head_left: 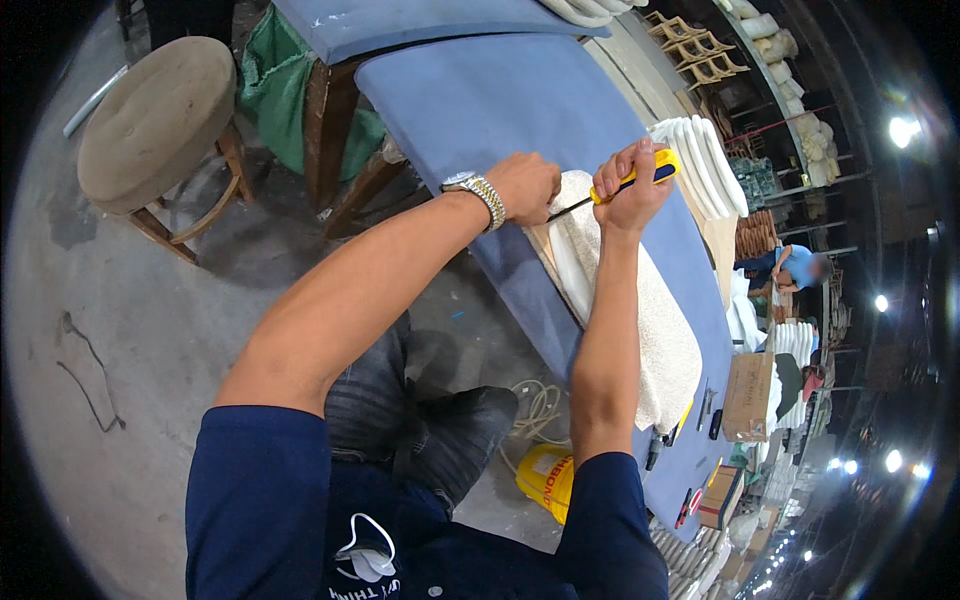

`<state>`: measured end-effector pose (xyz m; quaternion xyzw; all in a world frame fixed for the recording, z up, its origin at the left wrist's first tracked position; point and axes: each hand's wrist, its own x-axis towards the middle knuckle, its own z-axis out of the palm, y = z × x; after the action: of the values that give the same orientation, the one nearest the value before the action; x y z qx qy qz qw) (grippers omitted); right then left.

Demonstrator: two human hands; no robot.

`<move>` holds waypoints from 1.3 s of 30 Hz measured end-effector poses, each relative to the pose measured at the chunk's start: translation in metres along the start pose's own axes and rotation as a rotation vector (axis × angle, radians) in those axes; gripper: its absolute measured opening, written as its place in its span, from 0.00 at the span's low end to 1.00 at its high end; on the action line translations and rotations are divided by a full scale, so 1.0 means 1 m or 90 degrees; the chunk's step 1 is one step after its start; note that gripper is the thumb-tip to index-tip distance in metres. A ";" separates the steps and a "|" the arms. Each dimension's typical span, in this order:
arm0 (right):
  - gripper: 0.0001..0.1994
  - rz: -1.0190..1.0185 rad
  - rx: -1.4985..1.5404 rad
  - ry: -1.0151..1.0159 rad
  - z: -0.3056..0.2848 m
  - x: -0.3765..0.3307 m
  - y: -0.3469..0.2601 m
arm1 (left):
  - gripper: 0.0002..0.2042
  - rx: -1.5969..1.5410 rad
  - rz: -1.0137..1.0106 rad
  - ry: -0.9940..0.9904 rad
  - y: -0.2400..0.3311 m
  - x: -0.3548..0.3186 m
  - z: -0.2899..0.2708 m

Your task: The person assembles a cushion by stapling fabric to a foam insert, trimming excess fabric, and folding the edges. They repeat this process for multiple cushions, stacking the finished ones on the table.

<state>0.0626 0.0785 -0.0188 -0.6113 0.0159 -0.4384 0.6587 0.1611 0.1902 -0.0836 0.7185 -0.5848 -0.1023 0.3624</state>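
Observation:
A screwdriver with a yellow and dark blue handle (666, 166) is gripped in my right hand (630, 192), its thin dark shaft slanting down to the left. The shaft's tip meets the far left end of a cream, nubby-cloth seat cushion (665, 345). Along the cushion's near side, white padding (569, 262) and a pale wood-coloured edge show. My left hand (527, 188), with a metal watch on the wrist, is closed at that same end, beside the tip. Its fingertips are hidden, so whatever they pinch cannot be made out. The cushion lies on a blue-covered table (480, 100).
Hand tools (706, 408) lie beyond my right forearm on the table. A round padded stool (155, 125) stands at left, near a green sack (275, 90). Below the table is a yellow bucket (548, 480) with a pale cord. White curved pieces (700, 165) and a cardboard box (747, 397) sit beyond.

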 end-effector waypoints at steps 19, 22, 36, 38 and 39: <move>0.11 -0.121 -0.175 0.047 -0.007 -0.044 -0.088 | 0.18 0.084 0.184 0.150 -0.014 -0.045 0.016; 0.14 -0.241 -0.747 0.129 -0.089 -0.082 -0.173 | 0.13 0.221 0.348 0.124 0.021 -0.089 0.005; 0.16 0.376 -1.124 0.467 -0.408 -0.264 -0.223 | 0.25 0.228 0.071 0.019 0.016 0.034 0.027; 0.12 0.455 -0.877 0.522 -0.340 -0.241 -0.236 | 0.26 0.335 0.095 0.031 0.025 0.023 0.036; 0.17 0.413 -0.755 0.500 -0.307 -0.255 -0.221 | 0.26 0.302 0.086 0.046 0.028 0.018 0.038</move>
<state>-0.3888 0.0174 -0.0462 -0.6259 0.6575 -0.3267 0.2629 0.1234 0.1566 -0.0884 0.7457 -0.6260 0.0882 0.2103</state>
